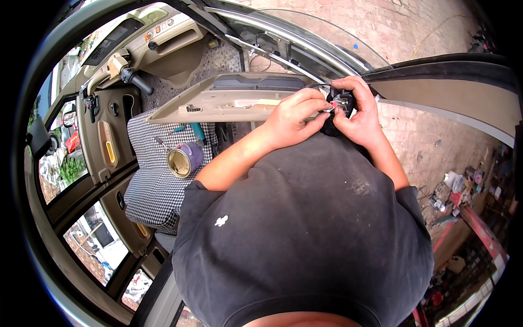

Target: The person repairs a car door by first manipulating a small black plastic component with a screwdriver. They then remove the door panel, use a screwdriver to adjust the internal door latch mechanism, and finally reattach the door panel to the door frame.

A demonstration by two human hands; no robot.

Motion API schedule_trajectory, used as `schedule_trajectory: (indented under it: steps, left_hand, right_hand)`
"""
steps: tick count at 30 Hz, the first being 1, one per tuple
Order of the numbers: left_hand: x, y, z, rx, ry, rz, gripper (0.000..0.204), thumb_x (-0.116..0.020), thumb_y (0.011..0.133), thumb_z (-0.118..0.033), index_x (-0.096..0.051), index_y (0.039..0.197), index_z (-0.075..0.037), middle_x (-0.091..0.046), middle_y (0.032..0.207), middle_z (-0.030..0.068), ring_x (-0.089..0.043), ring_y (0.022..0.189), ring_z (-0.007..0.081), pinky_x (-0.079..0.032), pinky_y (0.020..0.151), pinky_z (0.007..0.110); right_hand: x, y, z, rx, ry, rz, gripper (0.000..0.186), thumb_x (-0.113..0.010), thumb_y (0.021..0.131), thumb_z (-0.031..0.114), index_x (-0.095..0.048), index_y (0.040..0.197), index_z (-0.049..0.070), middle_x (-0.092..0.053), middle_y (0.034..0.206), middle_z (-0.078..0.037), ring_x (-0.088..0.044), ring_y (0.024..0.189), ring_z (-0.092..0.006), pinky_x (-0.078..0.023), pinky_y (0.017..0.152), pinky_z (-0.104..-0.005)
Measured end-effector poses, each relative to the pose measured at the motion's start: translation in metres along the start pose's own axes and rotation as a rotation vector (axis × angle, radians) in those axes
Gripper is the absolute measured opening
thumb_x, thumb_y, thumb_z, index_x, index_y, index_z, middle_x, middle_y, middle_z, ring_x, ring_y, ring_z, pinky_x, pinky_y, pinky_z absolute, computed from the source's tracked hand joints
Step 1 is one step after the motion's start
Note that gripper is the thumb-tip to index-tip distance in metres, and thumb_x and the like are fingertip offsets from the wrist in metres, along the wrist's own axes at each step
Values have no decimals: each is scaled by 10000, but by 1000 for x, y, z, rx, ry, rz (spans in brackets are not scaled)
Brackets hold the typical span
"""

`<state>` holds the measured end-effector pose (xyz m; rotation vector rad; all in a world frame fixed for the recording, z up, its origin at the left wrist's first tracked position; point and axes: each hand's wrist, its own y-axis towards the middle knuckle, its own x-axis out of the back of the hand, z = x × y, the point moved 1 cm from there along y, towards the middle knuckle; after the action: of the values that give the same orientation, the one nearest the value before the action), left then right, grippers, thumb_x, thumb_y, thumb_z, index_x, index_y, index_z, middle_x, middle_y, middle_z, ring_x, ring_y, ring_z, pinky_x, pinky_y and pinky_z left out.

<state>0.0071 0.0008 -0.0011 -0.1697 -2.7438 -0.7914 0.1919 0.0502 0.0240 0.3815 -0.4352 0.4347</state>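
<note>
My right hand [357, 120] grips a black plastic part [330, 125] with small metal and red bits, thumb on its face and fingers curled over its top. My left hand [297, 120] is closed at the part's left side, fingertips pinched on a small pale piece [329, 108]. A thin black cable rises from the part toward the window frame. Left of my hands lies a tan trim panel [229, 111] with a darker grey insert and small loose items on it.
A checked seat [150, 200] holds a purple tin [194, 161] and teal tools [196, 131]. The dashboard [168, 44], steering column and door [109, 136] are at left. A window frame [283, 43] spans the top. Brick paving [419, 136] and assorted clutter [452, 188] lie at right.
</note>
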Motion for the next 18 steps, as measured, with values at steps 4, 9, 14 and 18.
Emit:
schedule_trajectory:
  steps: [4,9,14,18]
  left_hand:
    - [0,0,0,11,-13,-14,254,-730,756,20,-659,997,-11,-627,964,129,-646,860,285,-543,726,365]
    - [1,0,-3,28,7,-34,239,-734,754,18,-659,979,-12,-634,955,127,-648,860,282,-543,730,363]
    - [4,-1,-3,15,-10,-6,261,-756,733,12,-663,975,-23,-647,948,115,-657,846,269,-545,720,348]
    - [4,0,-3,16,-58,56,211,-748,748,16,-662,939,-12,-634,926,113,-650,804,268,-537,683,347]
  right_hand:
    - [1,0,3,9,-3,-1,412,-651,678,0,-604,1086,24,-596,1032,-141,-597,993,-293,-479,898,-365]
    - [3,1,6,26,-13,14,414,-648,689,-9,-603,1100,20,-600,1056,-150,-599,1015,-301,-478,910,-371]
    - [4,-3,14,33,-82,-8,421,-648,698,-11,-600,1115,24,-603,1099,-159,-597,1059,-315,-478,930,-384]
    - [5,-7,17,53,-110,-20,439,-640,701,-12,-593,1136,24,-600,1125,-166,-590,1088,-324,-472,949,-389]
